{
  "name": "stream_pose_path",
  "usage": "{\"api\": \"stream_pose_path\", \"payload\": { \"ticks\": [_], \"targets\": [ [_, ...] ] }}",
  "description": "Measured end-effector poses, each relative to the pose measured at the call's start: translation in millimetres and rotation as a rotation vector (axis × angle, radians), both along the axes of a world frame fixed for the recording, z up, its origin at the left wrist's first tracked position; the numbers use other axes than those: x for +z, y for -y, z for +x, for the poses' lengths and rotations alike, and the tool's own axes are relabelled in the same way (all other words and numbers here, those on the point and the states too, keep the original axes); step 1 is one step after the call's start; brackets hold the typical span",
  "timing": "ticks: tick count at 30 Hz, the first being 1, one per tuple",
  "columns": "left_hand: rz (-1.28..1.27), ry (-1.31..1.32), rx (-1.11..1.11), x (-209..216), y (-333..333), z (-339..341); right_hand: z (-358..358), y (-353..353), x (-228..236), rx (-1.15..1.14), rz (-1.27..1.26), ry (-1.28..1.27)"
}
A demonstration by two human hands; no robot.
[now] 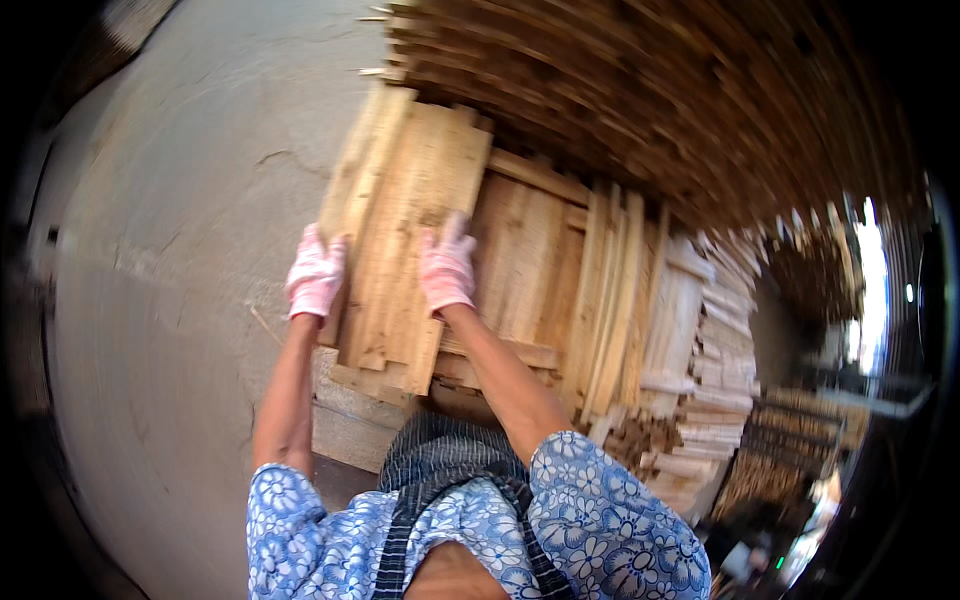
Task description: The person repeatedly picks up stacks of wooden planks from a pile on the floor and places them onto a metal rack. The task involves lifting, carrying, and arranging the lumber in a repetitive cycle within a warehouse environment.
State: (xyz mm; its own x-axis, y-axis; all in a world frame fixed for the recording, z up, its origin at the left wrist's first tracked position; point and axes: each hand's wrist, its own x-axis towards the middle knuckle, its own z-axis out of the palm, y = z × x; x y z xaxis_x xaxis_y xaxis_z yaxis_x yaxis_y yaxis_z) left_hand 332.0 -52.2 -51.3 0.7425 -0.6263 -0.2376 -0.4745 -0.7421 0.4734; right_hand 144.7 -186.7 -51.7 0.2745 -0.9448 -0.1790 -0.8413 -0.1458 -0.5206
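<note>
Both my hands wear pink-and-white gloves and are on a row of pale wooden boards [395,215] lying side by side on top of a low stack. My left hand [317,272] grips the row's outer left edge, thumb on the upper face and fingers along the side. Near the row's right edge, my right hand [447,265] holds a board, its thumb on the wood and its fingers slightly blurred at the edge. The undersides of the boards are hidden.
More boards [530,260] lie to the right, beside narrow upright-running strips [610,300]. A tall stack of brown planks [620,100] rises behind. Farther right are piles of pale wood pieces [715,340]. Grey concrete floor [180,270] spreads out on the left.
</note>
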Motion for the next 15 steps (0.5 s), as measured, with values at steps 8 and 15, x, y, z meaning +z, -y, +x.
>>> {"api": "stream_pose_path", "payload": {
  "ticks": [8, 15],
  "targets": [
    [0.077, 0.55, -0.121, 29.2, -5.2, -12.1, -150.4, 100.8, 134.5, 0.271, -0.045, -0.329],
    [-0.147, -0.481, -0.437, 65.1, 113.5, -314.3, -434.5, 132.4, 8.3, -0.427, -0.003, -0.125]
  ]
}}
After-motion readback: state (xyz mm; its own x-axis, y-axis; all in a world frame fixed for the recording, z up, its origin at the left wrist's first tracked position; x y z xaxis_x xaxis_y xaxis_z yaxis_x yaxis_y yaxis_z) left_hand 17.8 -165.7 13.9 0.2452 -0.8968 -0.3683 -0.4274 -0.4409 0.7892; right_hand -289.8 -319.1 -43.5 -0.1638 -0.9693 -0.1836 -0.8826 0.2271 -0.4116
